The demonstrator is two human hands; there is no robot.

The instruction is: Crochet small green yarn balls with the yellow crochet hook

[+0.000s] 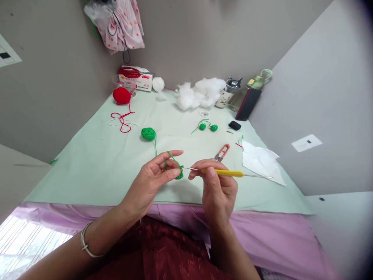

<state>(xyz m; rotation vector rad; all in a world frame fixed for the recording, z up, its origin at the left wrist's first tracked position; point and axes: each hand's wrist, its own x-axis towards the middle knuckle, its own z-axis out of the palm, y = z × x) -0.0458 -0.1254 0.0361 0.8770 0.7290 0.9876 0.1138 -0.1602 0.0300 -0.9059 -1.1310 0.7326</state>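
Note:
Between the thumb and fingers of my left hand [159,173] is a small green crochet piece [180,174], partly hidden by the thumb. Green yarn passes over the raised index finger and leads back to a green yarn ball [148,133] on the table. My right hand [218,186] grips a crochet hook [227,172] by its yellow handle. The hook's thin metal tip meets the edge of the green piece; whether it sits in a loop is too small to tell. Just beyond my right hand lie orange thread snips [223,151].
Two small green balls [208,127] with yarn tails lie farther back, near a black object [234,125]. White stuffing [201,93], a pen cup [225,97] and a leaning phone [248,104] line the back. Red yarn [121,95] sits back left, white paper [262,159] at right.

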